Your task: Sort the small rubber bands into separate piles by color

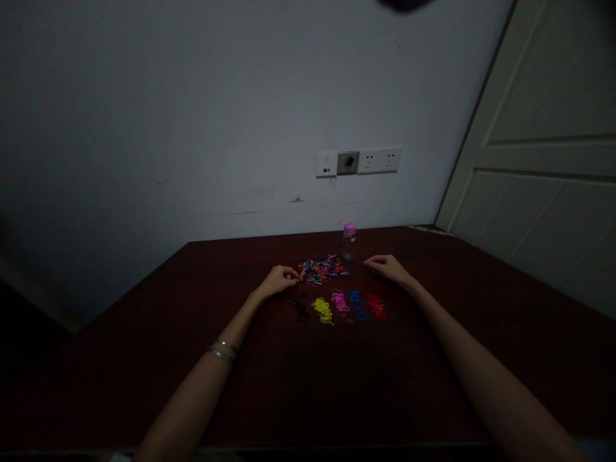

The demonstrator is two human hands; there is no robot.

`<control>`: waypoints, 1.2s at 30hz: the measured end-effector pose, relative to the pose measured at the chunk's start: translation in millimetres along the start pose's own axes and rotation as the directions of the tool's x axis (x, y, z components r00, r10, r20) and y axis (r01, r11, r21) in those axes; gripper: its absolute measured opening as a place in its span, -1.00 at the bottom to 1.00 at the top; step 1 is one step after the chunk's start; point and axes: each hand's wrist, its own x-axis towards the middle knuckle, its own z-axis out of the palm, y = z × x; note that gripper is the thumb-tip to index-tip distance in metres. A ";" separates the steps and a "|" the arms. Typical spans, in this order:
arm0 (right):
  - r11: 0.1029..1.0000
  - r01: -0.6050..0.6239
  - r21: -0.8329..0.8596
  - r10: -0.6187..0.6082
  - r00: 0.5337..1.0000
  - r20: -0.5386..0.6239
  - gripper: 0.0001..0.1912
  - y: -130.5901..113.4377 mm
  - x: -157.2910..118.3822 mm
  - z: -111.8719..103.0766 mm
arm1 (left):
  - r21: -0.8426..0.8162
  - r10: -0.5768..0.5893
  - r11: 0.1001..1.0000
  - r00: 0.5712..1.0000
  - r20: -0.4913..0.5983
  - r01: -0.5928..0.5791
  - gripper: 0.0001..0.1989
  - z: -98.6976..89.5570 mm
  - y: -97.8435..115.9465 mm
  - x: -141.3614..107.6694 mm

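Note:
My left hand (280, 280) touches the left edge of a mixed pile of small coloured pieces (319, 269), its fingers closed in a pinch. A bit of yellow shows at those fingertips, but whether it is gripped is too small to tell. My right hand (387, 267) rests right of the pile, thumb and fingers pressed together; what they hold, if anything, is hidden. Nearer to me lie separate single-colour groups of thin pieces: black (301, 307), yellow (322, 310), pink (341, 304), blue (359, 305) and red (376, 307). They look like small bands or clips.
A clear bottle with a pink lid (349, 240) stands upright behind the pile, between it and my right hand. The dark red table (192, 282) meets a pale wall with sockets (379, 160). A panelled white door (543, 173) borders the right side.

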 end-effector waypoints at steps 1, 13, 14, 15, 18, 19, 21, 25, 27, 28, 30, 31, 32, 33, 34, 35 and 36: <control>1.000 -0.003 0.000 0.003 1.000 -0.004 -0.51 0.4 -0.5 0.0 | -0.002 0.005 1.000 1.000 0.007 -0.005 -0.72 0.3 0.5 0.1; 1.000 -0.010 -0.012 0.010 1.000 0.024 -0.52 2.5 -0.2 1.8 | 0.083 0.042 0.996 0.999 0.002 -0.042 -0.76 5.4 -4.6 2.4; 1.000 -0.006 -0.012 0.007 1.000 0.028 -0.52 2.8 0.0 1.7 | 0.080 0.043 0.996 0.999 0.002 -0.043 -0.76 5.6 -5.1 2.4; 1.000 -0.001 -0.014 0.001 1.000 0.030 -0.52 3.2 0.2 1.6 | 0.075 0.045 0.996 0.999 0.004 -0.046 -0.76 5.7 -5.4 2.5; 1.000 0.010 -0.021 -0.010 1.000 0.029 -0.53 4.5 1.0 1.6 | 0.048 0.044 0.998 0.999 0.025 -0.045 -0.77 4.9 -4.9 2.4; 1.000 0.007 -0.021 -0.007 1.000 0.029 -0.54 4.9 1.2 1.6 | 0.030 0.040 0.999 0.999 0.036 -0.041 -0.77 4.2 -4.2 2.3; 1.000 0.000 -0.021 0.000 1.000 0.031 -0.54 5.4 1.5 1.9 | -0.018 0.020 1.000 0.998 0.053 -0.019 -0.79 2.0 -1.9 1.8; 0.999 0.008 -0.032 -0.007 0.999 0.033 -0.56 5.0 0.9 1.9 | -0.149 -0.032 0.988 0.997 0.069 0.042 -0.79 -4.8 4.9 0.3; 0.999 0.017 -0.032 -0.016 0.999 0.034 -0.58 4.3 0.6 1.8 | -0.214 -0.055 0.974 0.995 0.086 0.072 -0.79 -9.1 8.4 -0.4; 0.999 0.020 -0.034 -0.019 0.999 0.032 -0.58 3.9 0.5 1.7 | -0.241 -0.064 0.967 0.993 0.100 0.086 -0.78 -11.4 10.0 -0.7; 0.999 0.022 -0.038 -0.021 0.999 0.027 -0.60 3.6 0.8 1.7 | -0.278 -0.072 0.954 0.988 0.140 0.109 -0.77 -16.3 13.2 -1.5; 0.999 0.019 -0.041 -0.018 1.000 0.024 -0.61 3.6 1.0 1.7 | -0.288 -0.072 0.950 0.984 0.162 0.117 -0.77 -18.9 14.9 -2.2; 0.999 0.016 -0.041 -0.015 1.000 0.023 -0.61 3.8 1.3 1.8 | -0.293 -0.070 0.948 0.980 0.185 0.123 -0.77 -21.6 16.7 -3.0; 0.999 0.015 -0.039 -0.014 1.000 0.025 -0.61 4.1 1.6 1.8 | -0.295 -0.066 0.947 0.975 0.211 0.127 -0.78 -24.4 18.5 -4.1; 0.999 0.016 -0.035 -0.015 1.000 0.028 -0.61 4.7 1.9 1.8 | -0.295 -0.059 0.947 0.970 0.235 0.129 -0.78 -27.1 20.3 -5.3; 0.999 0.018 -0.032 -0.017 0.999 0.029 -0.61 5.3 2.2 1.8 | -0.293 -0.052 0.947 0.965 0.259 0.130 -0.79 -29.7 22.1 -6.5; 0.999 0.021 -0.030 -0.020 0.999 0.028 -0.61 6.1 2.6 1.8 | -0.291 -0.046 0.948 0.959 0.281 0.130 -0.80 -32.0 23.7 -7.7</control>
